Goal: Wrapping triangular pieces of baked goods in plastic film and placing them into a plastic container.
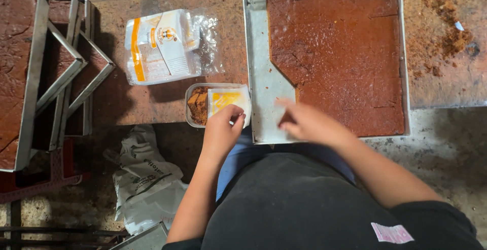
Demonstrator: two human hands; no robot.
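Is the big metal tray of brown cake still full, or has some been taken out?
Partly emptied. The metal tray shows a bare strip along its left side and lower-left corner, where the brown slab has been cut away.

A small container (199,105) is set on the worktop (152,103) just left of a large tray (257,77); a bag of packets (162,44) lies behind it, and stacked trays (38,67) are placed, seemingly, further left.

A small food-making workshop — a sweets or cake packing spot. Beyond the hands lies a big metal tray (324,60) of brown slab, partly cut; to their left, stacked trays (48,72) of the same, a bag of printed wrappers (165,44) — crumbs on a rough worn bench (446,82).
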